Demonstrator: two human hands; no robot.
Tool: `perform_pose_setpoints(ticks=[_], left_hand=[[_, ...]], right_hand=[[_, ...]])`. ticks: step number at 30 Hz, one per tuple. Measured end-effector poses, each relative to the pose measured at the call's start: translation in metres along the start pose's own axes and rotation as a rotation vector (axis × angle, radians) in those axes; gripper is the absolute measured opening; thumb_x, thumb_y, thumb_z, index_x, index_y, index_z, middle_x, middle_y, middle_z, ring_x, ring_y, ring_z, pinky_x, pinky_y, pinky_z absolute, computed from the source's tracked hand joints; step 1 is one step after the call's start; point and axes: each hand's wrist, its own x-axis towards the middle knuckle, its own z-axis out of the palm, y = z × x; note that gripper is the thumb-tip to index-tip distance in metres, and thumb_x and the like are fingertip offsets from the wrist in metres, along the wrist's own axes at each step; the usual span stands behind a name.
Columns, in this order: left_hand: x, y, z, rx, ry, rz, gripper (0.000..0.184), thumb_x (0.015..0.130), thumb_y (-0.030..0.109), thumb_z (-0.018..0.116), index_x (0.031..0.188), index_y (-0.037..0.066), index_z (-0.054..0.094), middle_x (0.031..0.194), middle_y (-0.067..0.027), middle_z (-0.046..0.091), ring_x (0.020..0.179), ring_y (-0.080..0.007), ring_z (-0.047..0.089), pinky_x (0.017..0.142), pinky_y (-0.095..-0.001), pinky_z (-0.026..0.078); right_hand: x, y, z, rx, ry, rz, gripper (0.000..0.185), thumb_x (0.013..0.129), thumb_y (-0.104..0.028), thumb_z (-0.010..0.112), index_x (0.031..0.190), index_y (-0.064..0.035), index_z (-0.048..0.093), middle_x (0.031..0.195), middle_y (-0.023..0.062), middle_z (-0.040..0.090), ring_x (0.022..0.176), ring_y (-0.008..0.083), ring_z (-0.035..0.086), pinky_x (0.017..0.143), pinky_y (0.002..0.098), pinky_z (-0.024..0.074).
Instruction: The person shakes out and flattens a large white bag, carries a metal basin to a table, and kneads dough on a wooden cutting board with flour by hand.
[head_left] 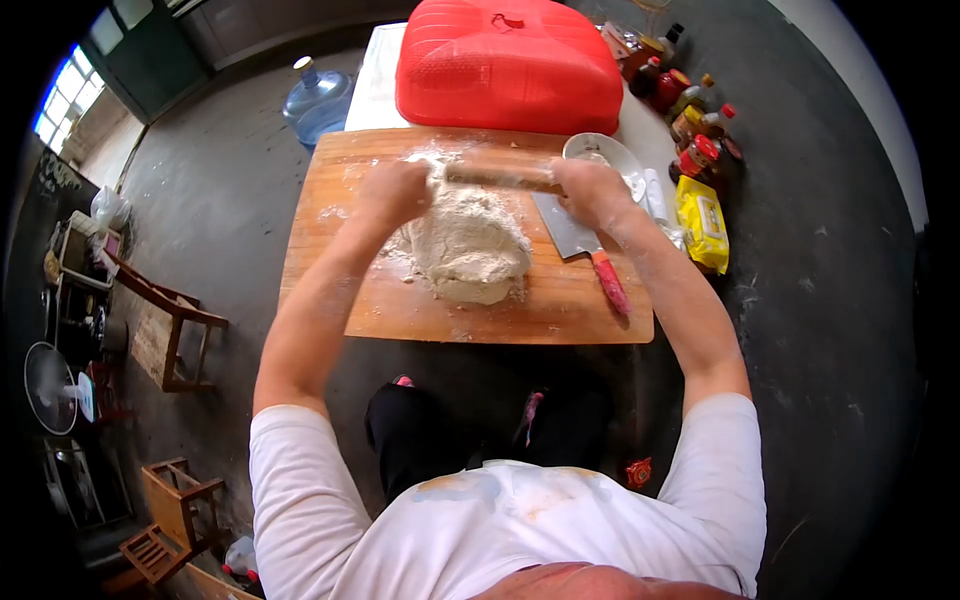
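Observation:
Both my hands grip a wooden rolling pin point(500, 177) by its ends. My left hand point(397, 190) is closed round the left end, and my right hand point(592, 190) round the right end. The pin lies across the far part of a floury slab of dough point(470, 250), which is thick and uneven at its near edge. Dough and loose flour rest on a wooden board point(400, 320). Right of the dough, a cleaver point(568, 228) with a red handle lies flat, its blade close to my right hand. A white bowl point(625, 155) with flour in it stands just beyond that hand.
A large red plastic cover point(510, 70) sits behind the board on a white table point(375, 75). Several bottles and jars point(690, 125) line the right side, near a yellow packet point(703, 225). On the floor are a water jug point(318, 100) and wooden chairs point(165, 320) at left.

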Motion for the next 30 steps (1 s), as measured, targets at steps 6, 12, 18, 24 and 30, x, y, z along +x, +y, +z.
perform_pose_setpoints(ticks=[6, 12, 18, 24, 30], left_hand=[[-0.022, -0.032, 0.006, -0.191, 0.143, -0.208, 0.018, 0.074, 0.018, 0.057, 0.075, 0.000, 0.055, 0.073, -0.0191, 0.058, 0.068, -0.0362, 0.056, 0.061, -0.0422, 0.044], [-0.039, -0.040, 0.030, -0.351, 0.265, -0.273, 0.034, 0.080, 0.027, 0.055, 0.100, -0.001, 0.058, 0.100, -0.0217, 0.057, 0.097, -0.0355, 0.053, 0.085, -0.0410, 0.041], [-0.032, -0.035, 0.046, -0.512, 0.283, -0.208, 0.051, 0.086, 0.037, 0.047, 0.113, -0.006, 0.051, 0.119, -0.0261, 0.047, 0.114, -0.0357, 0.043, 0.098, -0.0389, 0.032], [-0.027, 0.029, 0.036, -0.212, 0.077, -0.058, 0.069, 0.088, 0.050, 0.033, 0.129, -0.006, 0.034, 0.136, -0.0219, 0.030, 0.129, -0.0342, 0.023, 0.107, -0.0425, 0.015], [-0.025, 0.037, 0.054, -0.011, 0.028, -0.082, 0.071, 0.088, 0.050, 0.031, 0.134, -0.004, 0.026, 0.143, -0.0177, 0.020, 0.133, -0.0320, 0.016, 0.108, -0.0413, 0.007]], right_hand=[[-0.011, 0.077, 0.026, 0.190, -0.007, 0.369, 0.043, 0.079, -0.038, 0.059, 0.107, -0.0070, 0.047, 0.099, 0.0200, 0.059, 0.095, 0.0359, 0.056, 0.082, 0.0431, 0.0428], [-0.003, 0.101, 0.052, 0.149, -0.042, 0.542, 0.046, 0.080, -0.041, 0.057, 0.108, -0.0059, 0.048, 0.103, 0.0187, 0.058, 0.099, 0.0347, 0.055, 0.083, 0.0460, 0.0409], [-0.005, 0.086, 0.058, -0.011, 0.127, 0.498, 0.048, 0.079, -0.036, 0.058, 0.119, -0.0102, 0.049, 0.115, 0.0154, 0.052, 0.109, 0.0307, 0.047, 0.091, 0.0436, 0.0357], [-0.061, 0.045, 0.076, 0.213, 0.352, -0.067, 0.053, 0.071, -0.025, 0.068, 0.117, -0.0065, 0.050, 0.113, 0.0136, 0.051, 0.107, 0.0303, 0.045, 0.093, 0.0382, 0.0354], [-0.128, 0.047, 0.114, 0.360, 0.206, 0.088, 0.045, 0.069, -0.014, 0.067, 0.112, -0.0060, 0.052, 0.110, 0.0134, 0.052, 0.103, 0.0302, 0.048, 0.090, 0.0373, 0.0383]])
